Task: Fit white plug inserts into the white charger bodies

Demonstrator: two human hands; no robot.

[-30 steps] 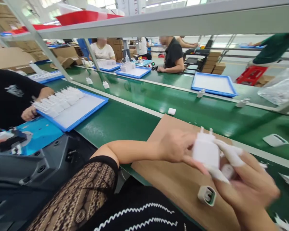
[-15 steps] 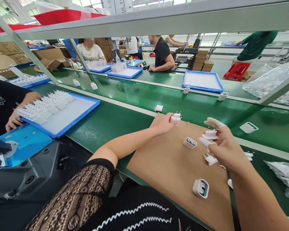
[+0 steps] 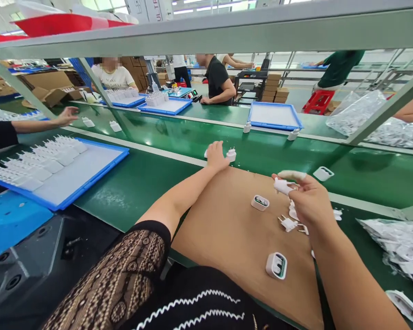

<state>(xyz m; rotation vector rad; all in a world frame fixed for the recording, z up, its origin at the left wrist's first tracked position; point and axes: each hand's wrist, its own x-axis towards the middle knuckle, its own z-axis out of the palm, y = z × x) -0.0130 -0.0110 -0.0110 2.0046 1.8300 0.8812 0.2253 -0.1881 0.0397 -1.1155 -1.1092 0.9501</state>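
My left hand reaches out to the green belt just past the brown cardboard mat, with a white assembled charger at its fingertips, prongs up. Whether the fingers still grip the charger I cannot make out. My right hand hovers over the mat's right side, fingers with white finger cots pinched on a small white plug piece. Two open white charger shells lie on the mat. Loose plug pieces lie under my right hand.
A blue tray with rows of white chargers sits at left, a co-worker's hand stretched beyond it. More chargers ride the belt. Other blue trays and seated people are across the line. Plastic bags of parts lie at right. A metal shelf rail runs overhead.
My left hand carried the assembled charger from over the mat out to the belt. My right hand picked up a plug piece and stays over the mat. The co-worker's hand reached forward.
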